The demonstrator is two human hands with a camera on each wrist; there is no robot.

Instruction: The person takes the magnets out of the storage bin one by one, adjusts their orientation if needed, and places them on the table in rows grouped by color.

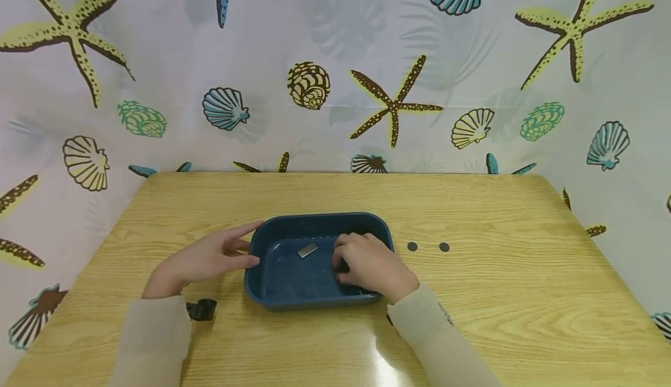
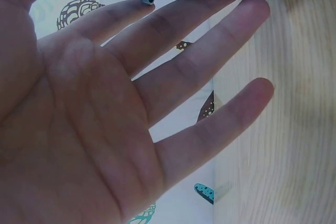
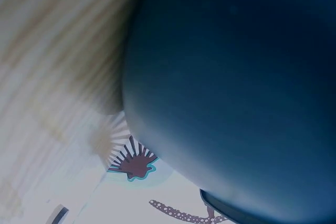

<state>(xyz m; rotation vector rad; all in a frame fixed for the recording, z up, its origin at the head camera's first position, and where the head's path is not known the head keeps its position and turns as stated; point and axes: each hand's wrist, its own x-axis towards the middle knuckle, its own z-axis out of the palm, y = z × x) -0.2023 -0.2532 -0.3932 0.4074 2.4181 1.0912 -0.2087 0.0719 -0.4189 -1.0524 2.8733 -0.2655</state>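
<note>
Blue tray (image 1: 272, 296) holds grey block (image 1: 307, 250); right hand (image 1: 369, 264) curled inside, grip unclear; left hand (image 1: 209, 257) flat against tray.

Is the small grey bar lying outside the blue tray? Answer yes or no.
No: in the head view the grey bar lies inside the blue tray, just left of the right hand.

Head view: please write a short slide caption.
Left hand steadies a blue tray while right hand reaches inside.
</note>
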